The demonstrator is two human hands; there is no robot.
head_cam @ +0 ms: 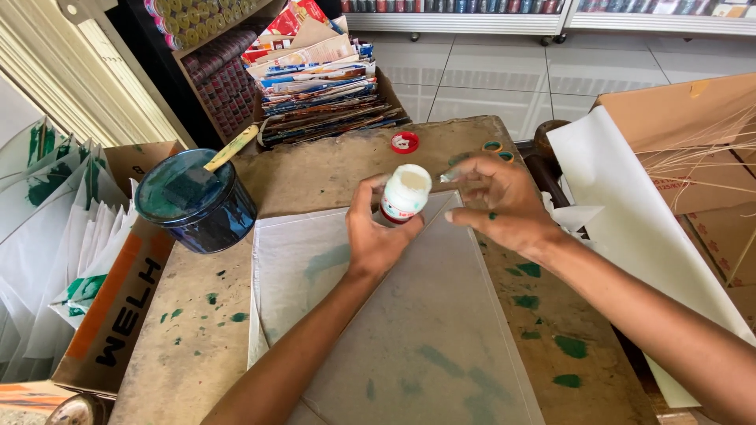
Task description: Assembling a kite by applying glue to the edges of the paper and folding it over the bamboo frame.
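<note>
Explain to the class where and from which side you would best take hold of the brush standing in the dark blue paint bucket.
Grip the brush by its bare yellowish handle, the only part clear of paint. It leans out over the rim of the paint bucket toward the upper right, so come from that side, above the bucket, and pinch near the handle's end. The bristle end sits down in the green paint, probably wet, and is best left untouched.

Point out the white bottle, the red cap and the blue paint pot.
white bottle (405,193), head view, on its upper body, held in the left hand (376,236).
red cap (405,142), head view, on its centre.
blue paint pot (206,214), head view, on its side wall.
</note>
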